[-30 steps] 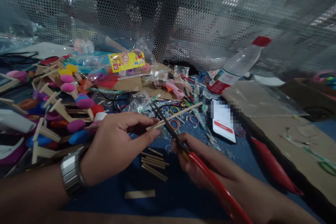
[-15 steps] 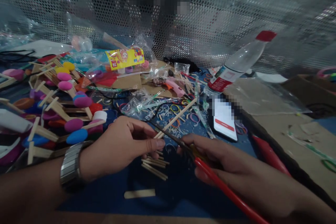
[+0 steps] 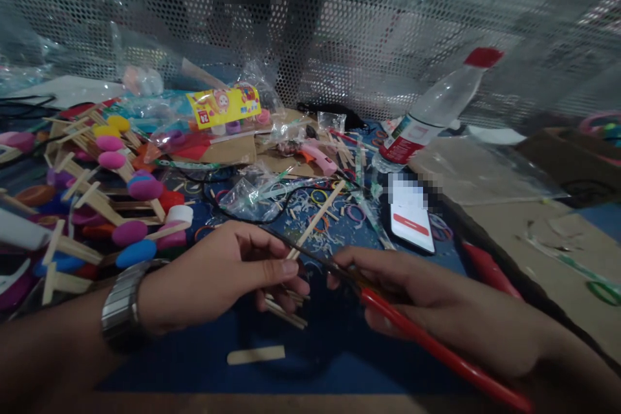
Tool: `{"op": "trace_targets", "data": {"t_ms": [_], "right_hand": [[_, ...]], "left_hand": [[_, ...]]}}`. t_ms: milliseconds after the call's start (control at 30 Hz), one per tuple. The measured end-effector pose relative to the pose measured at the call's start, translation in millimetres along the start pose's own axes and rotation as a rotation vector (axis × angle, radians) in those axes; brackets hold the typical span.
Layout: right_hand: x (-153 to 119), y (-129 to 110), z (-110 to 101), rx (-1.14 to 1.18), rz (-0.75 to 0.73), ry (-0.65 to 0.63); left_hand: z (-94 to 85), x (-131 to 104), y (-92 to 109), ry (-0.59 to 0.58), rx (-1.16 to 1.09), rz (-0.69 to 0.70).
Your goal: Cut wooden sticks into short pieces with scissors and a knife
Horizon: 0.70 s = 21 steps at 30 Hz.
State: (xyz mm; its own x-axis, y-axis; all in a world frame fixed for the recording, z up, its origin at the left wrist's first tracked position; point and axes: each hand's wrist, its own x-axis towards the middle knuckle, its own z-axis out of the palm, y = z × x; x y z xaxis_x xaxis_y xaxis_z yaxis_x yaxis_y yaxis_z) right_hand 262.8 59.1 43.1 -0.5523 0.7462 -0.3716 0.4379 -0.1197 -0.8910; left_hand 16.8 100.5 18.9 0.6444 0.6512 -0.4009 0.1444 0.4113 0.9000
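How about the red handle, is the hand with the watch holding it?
No, the bare-wristed right hand holds the red handle.

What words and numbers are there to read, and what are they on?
"24": red patch on the yellow label.
Other yellow-label characters: too small and blurred to read.
Plastic bottle, red-and-white label: too blurred.
Smartphone screen: too small, partly pixelated.

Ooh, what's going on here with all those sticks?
A person's left hand holds a thin, pale wooden stick. Their right hand grips a red-handled tool with narrow, dark blades that cross the stick close to the left hand. Shorter, pale wooden sticks lie on the blue tabletop, partly hidden by the left hand; one flat, pale wooden piece lies nearer the person.
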Motion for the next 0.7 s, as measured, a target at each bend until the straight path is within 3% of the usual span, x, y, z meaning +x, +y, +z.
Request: {"op": "trace_targets", "data": {"t_ms": [200, 700], "right_hand": [[1.6, 1.3, -2.5, -0.013, 0.010, -0.061], [4.3, 4.0, -2.4, 0.108, 0.021, -0.096]], "left_hand": [[-0.6, 0.9, -1.6, -0.059, 0.018, -0.021], [0.8, -1.5, -1.4, -0.055, -0.159, -0.067]]}}
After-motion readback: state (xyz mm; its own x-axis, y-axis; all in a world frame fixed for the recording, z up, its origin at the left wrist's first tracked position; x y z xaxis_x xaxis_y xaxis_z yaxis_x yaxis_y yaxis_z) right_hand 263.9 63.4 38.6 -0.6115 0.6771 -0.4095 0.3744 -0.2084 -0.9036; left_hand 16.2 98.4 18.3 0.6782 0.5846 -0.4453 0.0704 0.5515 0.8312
